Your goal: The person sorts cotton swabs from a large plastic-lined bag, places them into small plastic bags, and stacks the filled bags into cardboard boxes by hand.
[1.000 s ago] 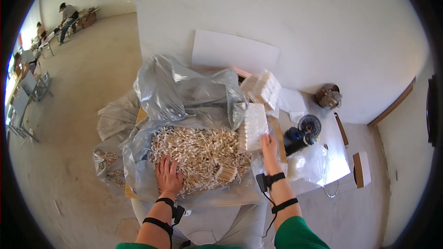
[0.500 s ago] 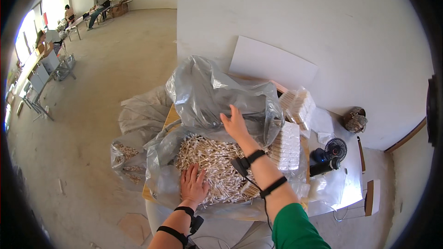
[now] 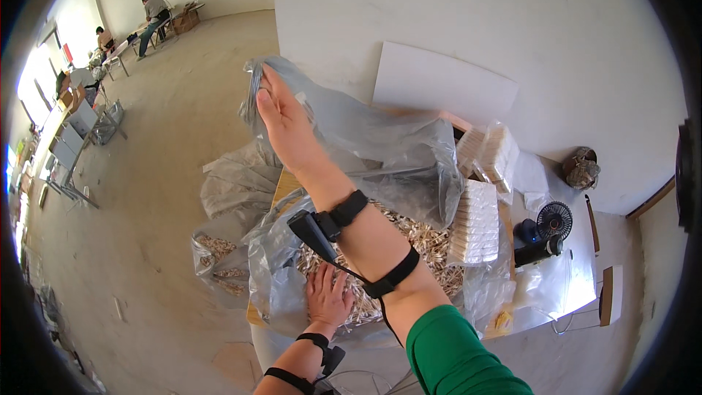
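Observation:
A grey plastic bag (image 3: 380,132) lies with its mouth spread over a wooden board, full of loose cotton swabs (image 3: 431,249) with white tips. My right hand (image 3: 287,121) is raised beyond the heap at the bag's far left, the bag's edge caught between thumb and fingers. The film stretches rightward from it, and my right forearm crosses over the swabs. Nearer to me, my left hand (image 3: 328,298) rests flat on the left part of the swabs, fingers apart, beside the crumpled near side of the bag.
Bundles of packed swabs (image 3: 474,223) stand at the right edge of the board (image 3: 506,241). Beyond them are a small black fan (image 3: 554,219) and a dark bottle (image 3: 536,251). Another bag of swabs (image 3: 217,249) sits at left. People work at tables at the far left.
My right hand has moved left and away from me, drawing the bag's edge up and leftward. My left hand stays on the swabs. The view has shifted slightly.

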The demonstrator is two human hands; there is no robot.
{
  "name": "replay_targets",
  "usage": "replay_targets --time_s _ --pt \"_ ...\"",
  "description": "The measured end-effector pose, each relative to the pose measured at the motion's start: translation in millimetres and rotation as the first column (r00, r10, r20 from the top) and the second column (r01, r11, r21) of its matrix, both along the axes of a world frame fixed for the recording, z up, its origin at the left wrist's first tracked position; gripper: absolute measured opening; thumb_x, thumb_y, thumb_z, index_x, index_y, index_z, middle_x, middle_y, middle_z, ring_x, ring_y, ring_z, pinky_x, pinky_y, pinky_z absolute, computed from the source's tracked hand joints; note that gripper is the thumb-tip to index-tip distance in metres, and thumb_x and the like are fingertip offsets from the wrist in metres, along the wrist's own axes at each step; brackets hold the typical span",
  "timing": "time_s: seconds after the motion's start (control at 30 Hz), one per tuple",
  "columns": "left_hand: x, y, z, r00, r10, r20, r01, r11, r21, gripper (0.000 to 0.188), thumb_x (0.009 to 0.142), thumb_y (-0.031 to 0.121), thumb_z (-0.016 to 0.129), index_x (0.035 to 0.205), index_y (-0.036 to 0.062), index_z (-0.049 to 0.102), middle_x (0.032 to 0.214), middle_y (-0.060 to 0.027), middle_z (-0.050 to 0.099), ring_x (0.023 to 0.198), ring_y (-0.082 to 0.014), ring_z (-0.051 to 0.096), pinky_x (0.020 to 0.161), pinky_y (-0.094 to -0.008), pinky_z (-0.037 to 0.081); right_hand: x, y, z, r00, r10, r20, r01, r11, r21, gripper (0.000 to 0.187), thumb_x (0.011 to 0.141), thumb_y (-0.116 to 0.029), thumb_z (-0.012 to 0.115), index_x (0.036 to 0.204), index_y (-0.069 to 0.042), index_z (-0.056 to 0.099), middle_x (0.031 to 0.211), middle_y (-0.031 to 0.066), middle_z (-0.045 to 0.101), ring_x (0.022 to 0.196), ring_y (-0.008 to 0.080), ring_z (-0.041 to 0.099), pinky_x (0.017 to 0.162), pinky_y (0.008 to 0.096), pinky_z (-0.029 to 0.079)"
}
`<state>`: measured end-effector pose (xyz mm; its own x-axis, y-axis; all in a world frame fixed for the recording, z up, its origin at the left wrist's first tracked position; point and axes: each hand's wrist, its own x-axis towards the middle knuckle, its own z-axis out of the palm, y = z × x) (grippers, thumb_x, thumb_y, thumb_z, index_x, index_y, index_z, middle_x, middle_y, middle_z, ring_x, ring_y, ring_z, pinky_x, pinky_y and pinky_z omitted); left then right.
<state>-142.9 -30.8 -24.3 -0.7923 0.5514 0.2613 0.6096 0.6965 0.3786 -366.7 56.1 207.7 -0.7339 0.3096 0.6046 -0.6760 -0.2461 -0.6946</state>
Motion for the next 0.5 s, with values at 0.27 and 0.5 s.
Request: replay_targets --time_s 0.27,0.5 --pt "-3.2 -5.4 -6.7 1.0 -0.002 -0.023 0.003 1.0 0.022 0.048 0.075 0.029 0.059 0.121 0.0127 0.055 0.135 -0.0156 0.042 0.129 -0.0329 0.033 0.105 -0.0528 0.025 -18.3 58.5 -147.6 0.709 -0.69 0.144 0.537 0.661 0.524 0.016 0.075 0.007 0.05 0.089 0.0 0.054 0.084 0.0182 0.055 0.082 0.0378 0.055 0.07 0.042 0.045" --pt "-4.3 -1.3 -3.6 0.999 -0.031 0.01 0.03 0.999 0.042 0.048 0.074 0.027 0.059 0.12 0.0114 0.052 0.139 -0.0161 0.038 0.129 -0.0353 0.034 0.105 -0.0541 0.023 -84.3 81.0 -147.6 0.689 -0.625 0.367 -0.103 0.416 0.903 0.033 0.088 -0.025 0.051 0.113 -0.004 0.06 0.115 0.0221 0.057 0.113 0.0346 0.051 0.094 0.0386 0.043"
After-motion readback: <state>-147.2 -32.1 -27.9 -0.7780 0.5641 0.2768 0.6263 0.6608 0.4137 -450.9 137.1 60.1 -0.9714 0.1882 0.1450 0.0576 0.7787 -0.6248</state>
